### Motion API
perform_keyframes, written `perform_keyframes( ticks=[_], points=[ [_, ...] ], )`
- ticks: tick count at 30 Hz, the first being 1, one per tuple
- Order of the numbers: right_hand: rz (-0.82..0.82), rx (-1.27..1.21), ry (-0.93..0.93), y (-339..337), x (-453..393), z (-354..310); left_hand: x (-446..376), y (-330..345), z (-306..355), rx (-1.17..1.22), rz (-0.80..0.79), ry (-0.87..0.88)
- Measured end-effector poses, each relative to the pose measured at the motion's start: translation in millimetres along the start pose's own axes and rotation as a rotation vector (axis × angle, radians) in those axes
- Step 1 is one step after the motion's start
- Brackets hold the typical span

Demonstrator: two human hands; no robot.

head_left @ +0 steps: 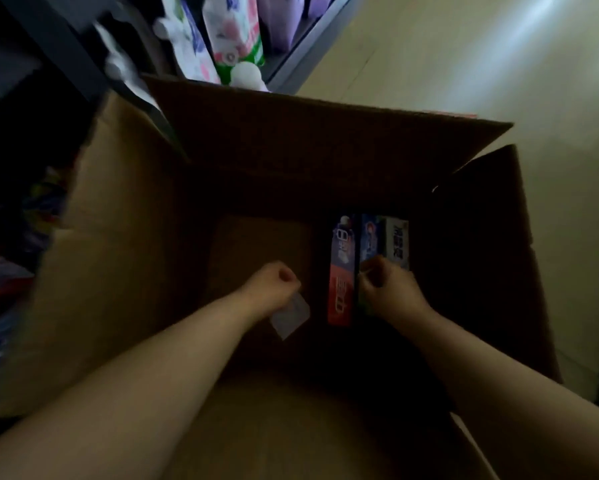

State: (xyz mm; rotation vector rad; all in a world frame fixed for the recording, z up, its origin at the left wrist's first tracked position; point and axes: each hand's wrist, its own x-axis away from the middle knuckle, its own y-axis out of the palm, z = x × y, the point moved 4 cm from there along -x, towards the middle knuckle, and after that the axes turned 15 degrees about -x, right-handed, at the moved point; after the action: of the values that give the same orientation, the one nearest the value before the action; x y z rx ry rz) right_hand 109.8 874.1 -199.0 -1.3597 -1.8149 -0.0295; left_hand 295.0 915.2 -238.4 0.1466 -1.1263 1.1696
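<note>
- Fingers [288,276] of my left hand [268,284] pinch a white slip [291,317].
- Those of my right hand [391,289] grip the blue carton [372,237]; a red carton [341,271] stands just left of them, inside the cardboard box [118,237].

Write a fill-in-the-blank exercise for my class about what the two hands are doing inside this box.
1. Both hands reach into an open carton made of ____.
2. ____ narrow packets stand side by side in the carton.
3. The right hand pinches the blue packet, which stands ____ the red packet and the white packet.
4. The left hand holds a small pale card to the ____ of the red packet.

Missing words: cardboard; Three; between; left
</note>
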Motion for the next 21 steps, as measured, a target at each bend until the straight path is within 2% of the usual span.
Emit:
perform_keyframes(
  ticks=[4, 7, 11, 13, 21],
  points=[
    [0.041, 0.148, -0.188, 9, -55, 24, -79, 43, -4, -0.074, -0.090, 0.043],
    [0.122, 0.073, -0.264, 12, -71, 40, -101, 72, -4, 0.039, -0.122, 0.017],
    [0.120, -0.036, -0.265, 8, -69, 54, -99, 106, -8, 0.332, -0.221, -0.047],
    [0.127, -0.061, -0.262, 4, -66, 54, -92, 114, -8, 0.300, -0.266, -0.021],
    [0.068, -0.072, -0.203, 7, -68, 59, -91, 102, 1, 0.201, -0.230, 0.010]
  ],
)
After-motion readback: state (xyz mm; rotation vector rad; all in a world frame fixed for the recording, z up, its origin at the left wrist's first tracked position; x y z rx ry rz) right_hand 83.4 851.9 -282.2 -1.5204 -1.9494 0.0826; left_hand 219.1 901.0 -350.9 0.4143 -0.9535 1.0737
